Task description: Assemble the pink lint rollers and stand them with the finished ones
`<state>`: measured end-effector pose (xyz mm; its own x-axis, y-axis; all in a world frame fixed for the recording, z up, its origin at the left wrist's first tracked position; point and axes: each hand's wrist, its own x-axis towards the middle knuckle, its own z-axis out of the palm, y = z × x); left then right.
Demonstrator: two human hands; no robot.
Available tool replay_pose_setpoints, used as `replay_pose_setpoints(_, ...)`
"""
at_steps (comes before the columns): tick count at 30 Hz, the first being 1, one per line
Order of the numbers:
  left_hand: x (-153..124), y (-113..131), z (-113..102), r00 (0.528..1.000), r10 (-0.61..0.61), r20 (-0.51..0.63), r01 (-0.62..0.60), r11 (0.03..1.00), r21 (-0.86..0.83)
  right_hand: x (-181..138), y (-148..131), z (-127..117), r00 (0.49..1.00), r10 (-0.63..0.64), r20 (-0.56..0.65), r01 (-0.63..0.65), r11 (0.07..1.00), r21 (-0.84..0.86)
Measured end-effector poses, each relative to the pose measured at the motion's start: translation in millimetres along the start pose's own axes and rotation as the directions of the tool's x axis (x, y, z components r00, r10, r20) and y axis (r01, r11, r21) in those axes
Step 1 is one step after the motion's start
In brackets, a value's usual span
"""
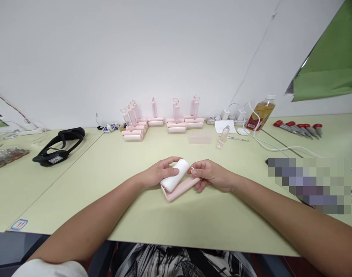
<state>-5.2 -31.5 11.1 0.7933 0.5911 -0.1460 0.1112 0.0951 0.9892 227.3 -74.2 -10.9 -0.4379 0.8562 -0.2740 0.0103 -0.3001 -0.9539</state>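
My left hand [155, 174] is closed around a white lint roller roll [178, 174], thumb lying on top of it. A pink lint roller frame [182, 189] runs beside the roll, and the roll's near end sits at the frame's near corner. The roll is tilted away from the far part of the frame. With fingers pinched, my right hand [212, 175] grips the far end of the pink frame. On the table beyond lie a translucent pink cover [199, 137] and a clear pink handle [223, 137].
Several pink lint rollers [133, 135] with upright handles line the wall side. Tweezers [237, 138], a drink bottle [261, 112], white cables [268, 147] and red-capped tools [297, 129] are to the right. A black headset [60, 146] lies left; a pixelated patch covers something at right.
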Motion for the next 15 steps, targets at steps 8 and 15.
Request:
replay_pose_setpoints(8, -5.9, 1.9, -10.7, 0.995, 0.068, 0.079, -0.085, 0.966, 0.244, 0.3, 2.0, 7.4, 0.998, -0.053, 0.016, 0.052, 0.997, 0.056)
replay_pose_setpoints(15, -17.8, 16.2, -8.7, 0.948, 0.258, 0.186, -0.314, 0.660, 0.683, 0.1, 2.9, 5.8, 0.990, -0.092, 0.110, 0.075, 0.985, 0.152)
